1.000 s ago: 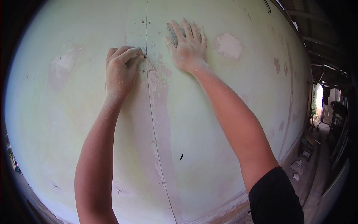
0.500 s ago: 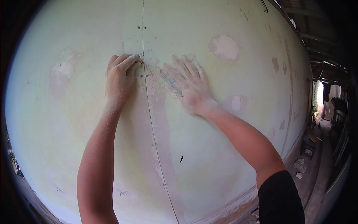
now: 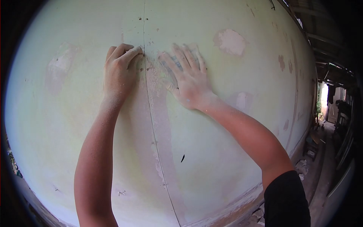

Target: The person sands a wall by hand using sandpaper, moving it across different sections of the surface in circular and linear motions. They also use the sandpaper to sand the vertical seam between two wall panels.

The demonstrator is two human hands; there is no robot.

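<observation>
A pale green wall [image 3: 204, 143] fills most of the view, with a thin vertical seam [image 3: 152, 125] between its panels. At the seam, my left hand [image 3: 121, 70] is closed in a pinch, fingertips against the wall beside small screw heads. Whatever it pinches is too small or hidden to see. To the right, my dusty right hand [image 3: 191, 81] presses a sheet of sandpaper [image 3: 174, 68] flat to the wall, fingers spread over it. Blue print on the sheet's back shows between the fingers; the rest is covered.
Pale filler patches [image 3: 231, 42] mark the wall on both sides. A dark slit-like mark [image 3: 183, 158] lies below my right hand. At the right, a narrow passage [image 3: 321, 151] holds rubble and clutter along the wall's foot, under a roof.
The view has shifted slightly. My right hand sits a little higher and its fingers look differently angled over the sandpaper. My left hand keeps its pinch at the seam.
</observation>
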